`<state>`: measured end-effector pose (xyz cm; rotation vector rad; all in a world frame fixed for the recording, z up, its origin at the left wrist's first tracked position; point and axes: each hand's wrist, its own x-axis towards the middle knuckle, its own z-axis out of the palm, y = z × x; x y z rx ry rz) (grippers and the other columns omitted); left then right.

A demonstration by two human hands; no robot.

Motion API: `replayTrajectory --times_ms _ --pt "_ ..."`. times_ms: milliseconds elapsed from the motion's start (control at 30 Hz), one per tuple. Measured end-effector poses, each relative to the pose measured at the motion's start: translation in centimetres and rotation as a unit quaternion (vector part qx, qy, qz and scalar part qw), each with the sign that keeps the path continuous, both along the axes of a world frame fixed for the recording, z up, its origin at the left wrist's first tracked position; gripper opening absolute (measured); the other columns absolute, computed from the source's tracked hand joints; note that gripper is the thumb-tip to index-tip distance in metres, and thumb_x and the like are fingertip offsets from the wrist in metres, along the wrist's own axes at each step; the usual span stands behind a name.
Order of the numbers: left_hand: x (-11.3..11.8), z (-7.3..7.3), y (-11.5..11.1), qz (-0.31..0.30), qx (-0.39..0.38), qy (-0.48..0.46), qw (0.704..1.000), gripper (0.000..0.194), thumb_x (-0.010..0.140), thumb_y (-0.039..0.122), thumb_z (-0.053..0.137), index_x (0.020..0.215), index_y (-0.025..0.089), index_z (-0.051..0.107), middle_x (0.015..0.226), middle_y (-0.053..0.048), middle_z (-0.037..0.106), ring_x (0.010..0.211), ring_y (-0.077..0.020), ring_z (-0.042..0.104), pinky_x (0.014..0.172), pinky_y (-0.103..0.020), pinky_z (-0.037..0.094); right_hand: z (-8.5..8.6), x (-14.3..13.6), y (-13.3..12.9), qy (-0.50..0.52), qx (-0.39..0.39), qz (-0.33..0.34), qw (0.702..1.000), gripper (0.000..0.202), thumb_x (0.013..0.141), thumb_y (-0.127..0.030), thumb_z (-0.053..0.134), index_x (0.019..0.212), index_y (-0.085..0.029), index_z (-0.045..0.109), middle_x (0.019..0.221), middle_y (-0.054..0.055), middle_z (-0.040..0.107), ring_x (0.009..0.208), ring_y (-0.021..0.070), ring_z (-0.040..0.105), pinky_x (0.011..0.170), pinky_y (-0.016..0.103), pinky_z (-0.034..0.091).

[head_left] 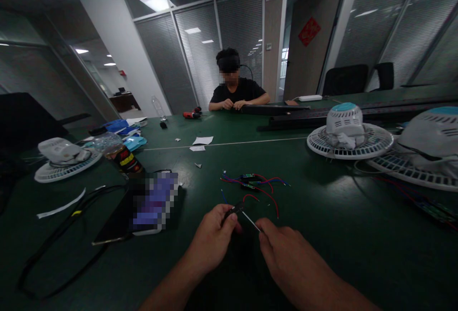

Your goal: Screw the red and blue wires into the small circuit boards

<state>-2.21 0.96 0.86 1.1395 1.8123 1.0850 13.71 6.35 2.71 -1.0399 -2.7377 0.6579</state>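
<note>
My left hand (pixel 213 232) is closed on a small dark circuit module (pixel 234 209), with a red and a blue wire showing beside it. Closed too, my right hand (pixel 282 244) grips what looks like a screwdriver (pixel 252 222); its handle is hidden in the palm. The thin metal shaft points up and left, its tip at or close to the module. Just beyond my hands, two small green circuit boards (pixel 247 186) with red and blue wires lie on the green table (pixel 200 187).
Left are a phone (pixel 153 206) on a stand, a black cable (pixel 46 249), a bottle (pixel 123 156) and a white fan part (pixel 67 158). Two larger fan parts (pixel 348 134) stand right. Across the table sits a person (pixel 236 89) near a red drill (pixel 192 113) and long black bars (pixel 304 119).
</note>
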Motion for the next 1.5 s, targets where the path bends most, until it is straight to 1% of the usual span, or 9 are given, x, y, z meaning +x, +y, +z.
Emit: replayTrajectory --times_ms 400,500,600,700,800,933,1067,1333,1500 --pt "0.5 0.4 -0.4 0.012 -0.009 0.166 0.986 0.018 0.085 0.028 0.035 0.092 0.017 0.048 0.077 -0.003 0.06 0.071 -0.0169 0.057 0.064 -0.027 0.04 0.6 -0.4 -0.3 -0.062 -0.017 0.008 0.998 0.027 0.08 -0.01 0.034 0.095 -0.014 0.056 0.077 0.016 0.067 0.068 0.03 0.065 0.055 0.04 0.044" --pt "0.8 0.6 -0.5 0.006 -0.002 0.179 0.984 0.017 0.084 0.027 0.035 0.092 0.017 0.048 0.077 -0.002 0.061 0.071 -0.0167 0.057 0.065 -0.027 0.04 0.9 -0.2 -0.1 -0.034 -0.093 0.006 0.995 0.027 0.086 -0.016 0.029 0.095 -0.015 0.055 0.079 0.013 0.067 0.07 0.0238 0.067 0.059 0.036 0.048" --pt "1.0 0.7 -0.6 0.003 0.002 0.184 0.983 0.017 0.084 0.027 0.035 0.089 0.018 0.049 0.074 -0.002 0.062 0.068 -0.0162 0.057 0.063 -0.026 0.04 0.8 0.0 0.3 -0.011 -0.207 0.017 0.978 0.032 0.089 -0.02 0.018 0.099 -0.02 0.049 0.072 0.003 0.068 0.05 0.0131 0.065 0.042 0.022 0.048" --pt "1.0 0.8 -0.5 0.005 0.008 0.188 0.982 0.018 0.085 0.028 0.035 0.088 0.018 0.05 0.072 -0.001 0.061 0.065 -0.0159 0.057 0.059 -0.025 0.04 0.4 -0.1 0.5 0.005 -0.264 0.013 0.964 0.035 0.09 -0.023 0.012 0.105 -0.021 0.044 0.071 0.001 0.068 0.043 0.0109 0.063 0.031 0.017 0.043" --pt "1.0 1.1 -0.5 -0.003 -0.004 0.215 0.977 0.022 0.086 0.031 0.034 0.084 0.018 0.052 0.07 -0.001 0.06 0.063 -0.0166 0.057 0.059 -0.026 0.039 0.4 -0.2 0.3 0.02 -0.235 -0.007 0.972 0.035 0.09 -0.024 0.015 0.103 -0.02 0.047 0.071 0.003 0.066 0.046 0.0124 0.064 0.036 0.019 0.044" --pt "1.0 1.2 -0.7 -0.023 -0.023 0.271 0.962 0.03 0.089 0.032 0.028 0.084 0.019 0.053 0.078 -0.005 0.061 0.072 -0.0193 0.058 0.066 -0.029 0.039 0.8 -0.2 -0.1 0.028 -0.142 -0.025 0.989 0.028 0.088 -0.022 0.03 0.097 -0.017 0.056 0.081 0.011 0.065 0.071 0.0216 0.065 0.06 0.032 0.045" --pt "0.7 0.5 -0.8 -0.059 -0.025 0.347 0.936 0.028 0.09 0.026 0.026 0.09 0.017 0.052 0.085 -0.009 0.061 0.078 -0.0211 0.058 0.071 -0.031 0.04 0.8 -0.1 -0.3 0.018 -0.123 -0.018 0.992 0.029 0.083 -0.018 0.038 0.104 -0.013 0.056 0.081 0.016 0.065 0.074 0.0278 0.063 0.065 0.041 0.042" --pt "1.8 0.2 -1.0 -0.113 -0.051 0.41 0.904 0.03 0.09 0.021 0.022 0.099 0.015 0.051 0.093 -0.011 0.061 0.082 -0.0217 0.058 0.073 -0.031 0.042 0.3 -1.1 1.1 0.08 -0.36 -0.006 0.929 0.037 0.089 -0.025 0.017 0.099 -0.019 0.052 0.061 -0.003 0.053 0.033 0.0064 0.049 0.032 0.018 0.041" --pt "2.4 0.2 -0.8 -0.08 -0.07 0.414 0.904 0.03 0.091 0.024 0.022 0.097 0.016 0.051 0.09 -0.01 0.062 0.08 -0.0216 0.059 0.071 -0.03 0.041 -0.2 -1.7 1.1 0.106 -0.383 -0.027 0.917 0.031 0.088 -0.023 0.022 0.094 -0.018 0.052 0.057 -0.004 0.049 0.031 0.0054 0.047 0.027 0.015 0.039"
